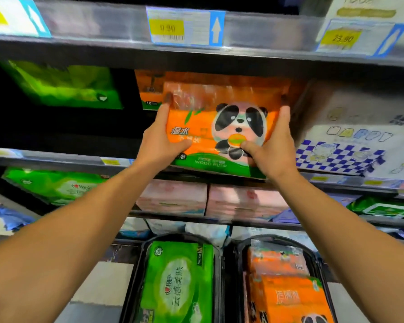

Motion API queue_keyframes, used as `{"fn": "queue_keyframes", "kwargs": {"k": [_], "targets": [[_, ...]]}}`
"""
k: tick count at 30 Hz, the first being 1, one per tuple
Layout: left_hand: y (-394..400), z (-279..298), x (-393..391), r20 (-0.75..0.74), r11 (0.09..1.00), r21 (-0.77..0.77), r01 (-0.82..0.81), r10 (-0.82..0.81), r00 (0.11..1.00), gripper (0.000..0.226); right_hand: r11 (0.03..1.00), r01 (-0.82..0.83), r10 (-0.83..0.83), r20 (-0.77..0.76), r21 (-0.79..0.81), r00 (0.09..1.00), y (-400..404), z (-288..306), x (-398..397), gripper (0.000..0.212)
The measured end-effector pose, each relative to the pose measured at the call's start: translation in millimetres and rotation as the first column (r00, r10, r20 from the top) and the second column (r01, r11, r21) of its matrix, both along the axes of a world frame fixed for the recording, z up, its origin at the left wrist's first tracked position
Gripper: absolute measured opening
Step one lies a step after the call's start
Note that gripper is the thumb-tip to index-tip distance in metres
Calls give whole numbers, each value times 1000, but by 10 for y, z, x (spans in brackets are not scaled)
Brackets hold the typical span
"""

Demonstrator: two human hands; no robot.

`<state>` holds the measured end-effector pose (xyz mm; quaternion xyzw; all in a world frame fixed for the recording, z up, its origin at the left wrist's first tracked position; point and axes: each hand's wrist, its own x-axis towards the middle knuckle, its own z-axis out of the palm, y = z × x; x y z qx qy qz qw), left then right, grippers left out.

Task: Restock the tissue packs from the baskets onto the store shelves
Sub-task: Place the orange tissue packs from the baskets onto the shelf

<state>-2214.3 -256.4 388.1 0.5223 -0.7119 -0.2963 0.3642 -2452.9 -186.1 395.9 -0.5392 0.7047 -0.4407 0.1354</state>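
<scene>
Dim shelf recesses, bright saturated colours; motion blur softens the price labels (187, 27); wide-angle distortion bends the frame edges.

The middle shelf (63, 159) carries a green pack (63, 86) at far left, an orange pack (149, 89) just right of it, and a white pack with blue checks (350, 136) farthest right. The shelf below (196, 216) holds another green pack (54, 185) left, two pink packs (173, 197) at centre. On the floor (98, 285) stand two black baskets (226, 276) side by side.
</scene>
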Motion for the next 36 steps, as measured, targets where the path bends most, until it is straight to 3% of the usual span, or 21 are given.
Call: {"fn": "queue_keyframes", "kwargs": {"k": [2,6,13,21,26,30,34,36], "targets": [[-147,-36,20,6,1000,-20,-13,13,1000,105,1000,27,-27,-37,-10,999,-142,-47,30,71],[-412,-132,107,-23,995,-92,-36,34,999,110,996,76,-76,-14,-42,997,-396,-167,164,65],[-696,-539,330,-6,972,-178,-152,154,988,115,993,80,-83,-29,-81,996,-785,-566,483,79],[-825,-772,515,-13,968,-180,-175,176,984,117,995,53,-62,-103,-89,993,-907,-744,652,67],[-658,-767,673,2,980,-162,-114,116,993,106,997,-30,20,-150,-70,988,-679,-741,641,91],[-600,-754,751,66,981,-187,-60,74,995,107,985,-148,144,-48,-84,988,-556,-790,699,111],[-711,-767,831,-31,991,-125,-56,53,998,110,978,-190,193,26,-85,981,-714,-773,806,81],[-802,-782,890,-62,994,-101,-46,40,997,114,984,-178,178,6,-28,984,-824,-799,847,78]]}}
